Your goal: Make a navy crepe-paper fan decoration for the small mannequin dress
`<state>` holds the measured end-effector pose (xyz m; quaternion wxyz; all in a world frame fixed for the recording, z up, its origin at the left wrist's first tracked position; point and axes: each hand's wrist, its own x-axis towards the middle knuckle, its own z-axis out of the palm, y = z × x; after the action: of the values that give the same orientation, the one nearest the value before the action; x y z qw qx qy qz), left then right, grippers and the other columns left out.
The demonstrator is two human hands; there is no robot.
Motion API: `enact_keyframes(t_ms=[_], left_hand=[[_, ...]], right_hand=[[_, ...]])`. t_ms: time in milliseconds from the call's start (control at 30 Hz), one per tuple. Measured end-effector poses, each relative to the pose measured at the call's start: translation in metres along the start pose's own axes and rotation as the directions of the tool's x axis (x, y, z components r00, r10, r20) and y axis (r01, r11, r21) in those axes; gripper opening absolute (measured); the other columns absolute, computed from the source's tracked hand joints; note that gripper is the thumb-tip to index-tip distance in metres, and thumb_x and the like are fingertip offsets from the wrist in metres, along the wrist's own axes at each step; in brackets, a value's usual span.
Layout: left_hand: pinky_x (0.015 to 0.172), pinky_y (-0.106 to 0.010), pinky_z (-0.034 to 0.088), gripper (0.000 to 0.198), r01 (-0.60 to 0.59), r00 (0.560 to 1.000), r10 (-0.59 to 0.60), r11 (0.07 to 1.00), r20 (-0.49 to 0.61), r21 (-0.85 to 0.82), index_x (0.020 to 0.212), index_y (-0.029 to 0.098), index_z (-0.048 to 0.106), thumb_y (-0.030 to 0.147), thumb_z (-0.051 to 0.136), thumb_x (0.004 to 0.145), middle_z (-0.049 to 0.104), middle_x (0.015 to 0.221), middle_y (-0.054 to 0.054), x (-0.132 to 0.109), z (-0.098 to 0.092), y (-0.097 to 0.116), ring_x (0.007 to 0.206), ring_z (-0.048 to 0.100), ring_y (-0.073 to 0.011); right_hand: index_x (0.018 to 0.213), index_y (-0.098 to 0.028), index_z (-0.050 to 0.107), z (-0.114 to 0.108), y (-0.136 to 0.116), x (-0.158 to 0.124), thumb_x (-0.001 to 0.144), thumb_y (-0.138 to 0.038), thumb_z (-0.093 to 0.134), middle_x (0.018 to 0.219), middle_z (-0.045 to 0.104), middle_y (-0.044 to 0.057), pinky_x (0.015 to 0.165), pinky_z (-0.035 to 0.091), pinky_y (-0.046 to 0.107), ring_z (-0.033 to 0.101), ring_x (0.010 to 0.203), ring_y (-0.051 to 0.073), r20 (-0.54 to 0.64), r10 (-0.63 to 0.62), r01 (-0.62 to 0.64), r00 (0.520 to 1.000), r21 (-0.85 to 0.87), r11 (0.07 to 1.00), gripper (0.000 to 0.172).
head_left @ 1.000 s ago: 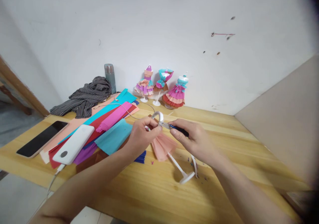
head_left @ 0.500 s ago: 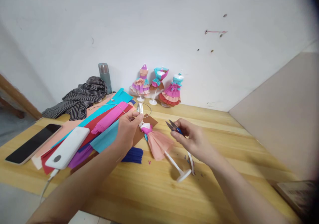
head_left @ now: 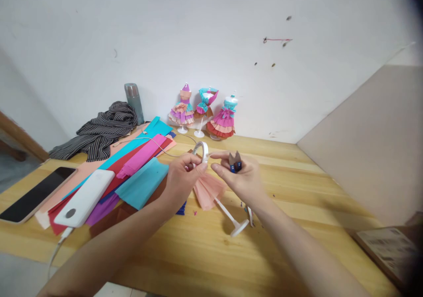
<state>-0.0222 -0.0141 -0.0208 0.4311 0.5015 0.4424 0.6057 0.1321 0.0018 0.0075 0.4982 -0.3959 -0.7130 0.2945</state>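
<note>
My left hand (head_left: 181, 179) is closed round the top of a small doll stand wearing a peach crepe-paper skirt (head_left: 205, 192), and its fingers also pinch a roll of white tape (head_left: 202, 150). The stand's white foot (head_left: 238, 228) rests on the wooden table (head_left: 297, 191). My right hand (head_left: 240, 179) meets the left at the tape. It grips small blue-handled snips (head_left: 235, 162), blades pointing up, while thumb and forefinger reach to the tape's end.
Three finished paper-dress dolls (head_left: 202, 112) stand at the wall. Sheets of coloured crepe paper (head_left: 139, 165), a white power bank (head_left: 85, 197) with cable, a phone (head_left: 31, 194), a striped cloth (head_left: 99, 129) and a grey flask (head_left: 134, 96) lie left. A cardboard box (head_left: 390, 248) sits at right.
My hands parted half a second ago, the left lifting the tape from the doll, and have come together again over the doll's top. The snips now point upward.
</note>
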Motion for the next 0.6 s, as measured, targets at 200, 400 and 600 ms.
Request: enact_keyframes(t_ms=[200,400,600], left_hand=[[0.063,-0.027,0.042,0.015,-0.068,0.996,0.063,0.994,0.057,0.083,0.068,0.017,0.063,0.030,0.068,0.074,0.058,0.072,0.000,-0.001,0.001,-0.002,0.065,0.051,-0.0123],[0.059,-0.025,0.037,0.010,-0.203,0.979,0.193,0.960,0.071,0.192,0.066,0.018,0.061,0.022,0.067,0.074,0.055,0.071,0.002,-0.003,0.003,0.001,0.061,0.044,-0.0099],[0.059,-0.025,0.037,0.010,-0.173,0.985,0.167,0.971,0.048,0.164,0.067,0.018,0.062,0.024,0.066,0.075,0.055,0.071,0.002,0.001,0.003,0.000,0.061,0.046,-0.0102]], right_hand=[[0.073,-0.020,0.069,-0.003,0.007,0.001,0.083,-0.029,0.064,0.064,0.063,0.002,0.058,0.041,0.030,0.053,0.057,0.015,0.089,-0.123,0.134,0.988,-0.123,0.983,0.014],[0.066,-0.019,0.057,-0.006,0.003,-0.001,0.083,-0.025,0.057,0.063,0.060,0.001,0.058,0.041,0.028,0.052,0.057,0.014,0.129,-0.125,0.152,0.984,-0.228,0.962,0.018],[0.067,-0.020,0.050,-0.015,0.002,-0.003,0.080,-0.022,0.052,0.056,0.046,-0.004,0.050,0.033,0.026,0.040,0.051,0.011,0.062,-0.026,0.035,0.998,-0.144,0.989,0.013]])
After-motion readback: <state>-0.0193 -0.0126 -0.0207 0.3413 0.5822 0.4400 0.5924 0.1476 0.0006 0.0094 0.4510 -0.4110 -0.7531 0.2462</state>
